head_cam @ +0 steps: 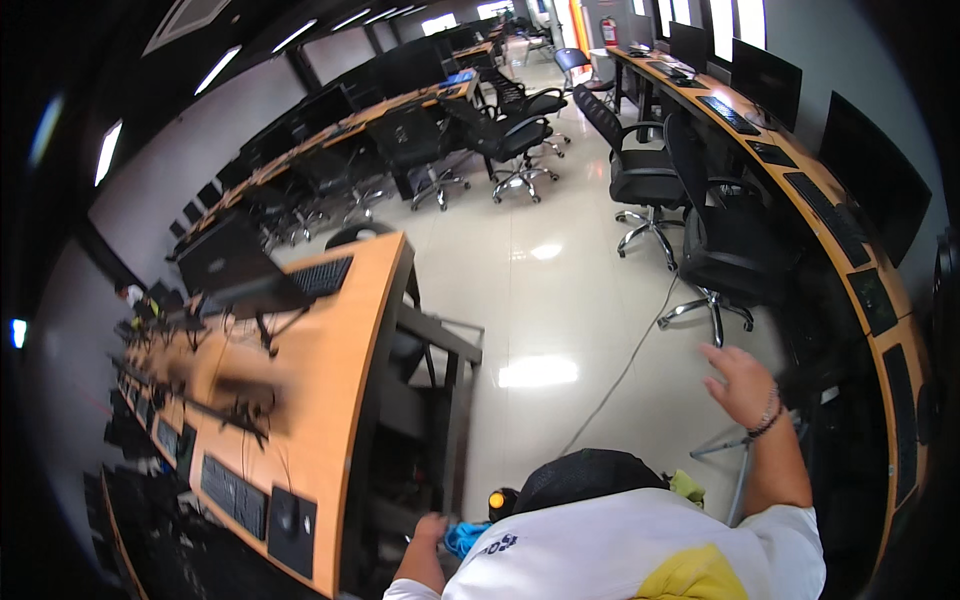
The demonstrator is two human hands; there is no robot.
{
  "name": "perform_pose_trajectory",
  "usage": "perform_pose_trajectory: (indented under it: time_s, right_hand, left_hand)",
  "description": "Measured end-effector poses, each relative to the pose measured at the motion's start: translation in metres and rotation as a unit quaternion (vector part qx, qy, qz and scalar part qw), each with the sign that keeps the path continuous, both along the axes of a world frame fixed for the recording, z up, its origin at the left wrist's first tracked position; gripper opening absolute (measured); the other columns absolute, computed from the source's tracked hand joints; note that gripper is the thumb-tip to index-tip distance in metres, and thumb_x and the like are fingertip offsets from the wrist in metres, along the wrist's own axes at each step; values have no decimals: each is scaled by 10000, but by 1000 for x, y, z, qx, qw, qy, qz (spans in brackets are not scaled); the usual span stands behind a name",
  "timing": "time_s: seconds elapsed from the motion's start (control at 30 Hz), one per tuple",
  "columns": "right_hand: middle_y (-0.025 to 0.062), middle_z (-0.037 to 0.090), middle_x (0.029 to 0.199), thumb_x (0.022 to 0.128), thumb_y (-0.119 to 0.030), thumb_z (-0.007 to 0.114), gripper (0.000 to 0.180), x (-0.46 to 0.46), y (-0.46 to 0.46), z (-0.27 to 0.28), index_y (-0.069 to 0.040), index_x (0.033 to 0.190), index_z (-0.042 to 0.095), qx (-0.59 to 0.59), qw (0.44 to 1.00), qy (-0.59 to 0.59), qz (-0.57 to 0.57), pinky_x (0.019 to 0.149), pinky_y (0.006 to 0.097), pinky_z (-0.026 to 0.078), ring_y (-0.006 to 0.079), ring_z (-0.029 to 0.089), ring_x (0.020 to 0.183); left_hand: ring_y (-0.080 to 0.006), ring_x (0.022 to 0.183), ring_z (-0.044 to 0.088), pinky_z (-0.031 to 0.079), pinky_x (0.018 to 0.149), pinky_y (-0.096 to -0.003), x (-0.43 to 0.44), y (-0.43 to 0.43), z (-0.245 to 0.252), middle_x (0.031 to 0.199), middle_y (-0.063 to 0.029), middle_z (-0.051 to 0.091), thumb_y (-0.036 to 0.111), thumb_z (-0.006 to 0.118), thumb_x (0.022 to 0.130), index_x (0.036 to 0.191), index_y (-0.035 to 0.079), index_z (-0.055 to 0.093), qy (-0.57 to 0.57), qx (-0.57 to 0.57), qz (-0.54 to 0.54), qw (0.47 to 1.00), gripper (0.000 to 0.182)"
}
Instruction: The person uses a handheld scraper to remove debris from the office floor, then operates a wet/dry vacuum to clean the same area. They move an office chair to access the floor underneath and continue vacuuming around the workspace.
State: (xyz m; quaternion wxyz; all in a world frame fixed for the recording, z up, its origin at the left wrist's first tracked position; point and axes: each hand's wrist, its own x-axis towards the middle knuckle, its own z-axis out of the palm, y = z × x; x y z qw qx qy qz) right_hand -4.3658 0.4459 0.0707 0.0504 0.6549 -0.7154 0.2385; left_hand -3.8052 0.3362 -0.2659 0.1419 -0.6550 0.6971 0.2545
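Observation:
My right hand (742,386) is raised over the floor on the right, a beaded bracelet at its wrist. Its fingers are apart and nothing is in them. Low beside the desk is my left hand (430,527), small and partly blurred. A bright blue cloth (465,538) lies against it, but whether the fingers grip it is hard to tell. Near my black shorts a dark object with a round yellow top (496,500) shows. On the other side of the shorts a yellow-green item (686,487) is partly hidden by my white shirt.
On my left stands a wooden desk (375,300) with a keyboard (232,495), mouse (285,514) and monitor (236,266). Wheeled office chairs (720,247) line a long desk (825,176) on the right. A cable (622,375) crosses the tiled floor (480,277).

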Motion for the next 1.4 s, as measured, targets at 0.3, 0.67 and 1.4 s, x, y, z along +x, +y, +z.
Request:
perform_pose_trajectory:
  time_s: [0.3, 0.67, 1.4]
  right_hand:
    - [152, 540, 856, 668, -82, 630, 449, -146, -231, 14, -40, 1099, 512, 8, 981, -41, -189, 704, 371, 437, 320, 531, 802]
    - [126, 535, 785, 671, -133, 637, 425, -236, -685, 31, -68, 1076, 529, -75, 995, -25, 63, 652, 362, 451, 293, 539, 743]
    - [165, 566, 867, 688, -150, 642, 467, -660, -1203, 52, -52, 1125, 508, -34, 990, -127, -49, 684, 337, 452, 294, 556, 767]
  left_hand:
    - [-318, 1040, 498, 400, 878, -357, -196, -374, 29, 1086, -212, 533, 348, 522, 777, 1090, 6, 532, 87, 50, 22, 995, 463]
    - [-329, 1040, 473, 469, 716, -470, -294, -627, -2, 1230, -127, 445, 487, 548, 745, 1235, 111, 413, 258, 472, 255, 803, 633]
    - [-259, 874, 586, 454, 747, -338, -744, -1262, 82, 940, -179, 609, 408, 561, 770, 1048, -4, 555, 200, 166, 41, 965, 497]
